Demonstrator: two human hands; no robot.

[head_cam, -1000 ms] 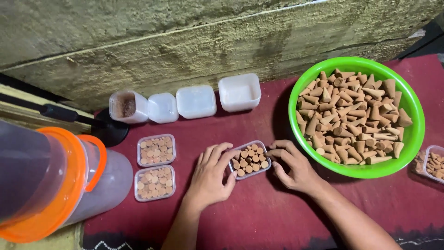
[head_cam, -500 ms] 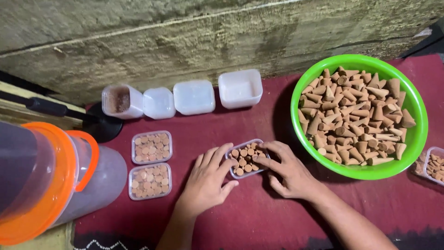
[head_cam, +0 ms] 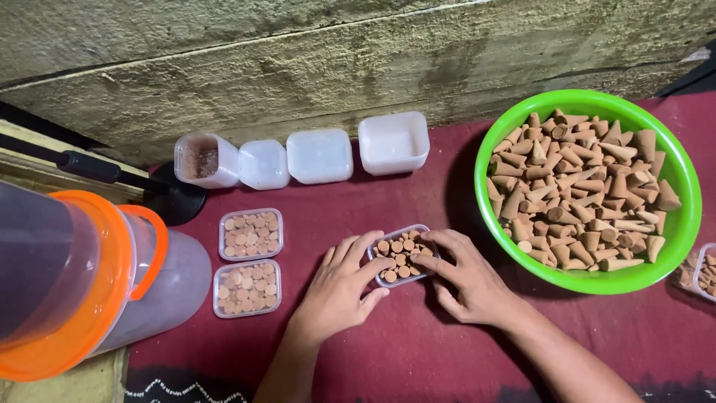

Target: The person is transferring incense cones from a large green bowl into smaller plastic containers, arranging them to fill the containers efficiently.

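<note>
A small clear plastic box (head_cam: 400, 256) holding brown incense cones stood on end sits on the dark red cloth (head_cam: 418, 336). My left hand (head_cam: 339, 287) grips the box's left side with thumb and fingers. My right hand (head_cam: 462, 272) rests against its right side, with fingertips on the cones at that edge. A bright green bowl (head_cam: 675, 246) heaped with loose cones stands to the right of my right hand.
Two filled clear boxes (head_cam: 251, 233) (head_cam: 247, 288) lie to the left. Several white containers (head_cam: 319, 155) line the stone wall (head_cam: 298, 67). A clear bucket with an orange rim (head_cam: 82, 287) stands at far left, beside a black stand (head_cam: 175, 201). Another box of cones (head_cam: 705, 272) shows at the right edge.
My right hand's fingers have moved from the box's outer right edge onto the cones inside. The left hand has kept its hold on the box. The view has shifted slightly.
</note>
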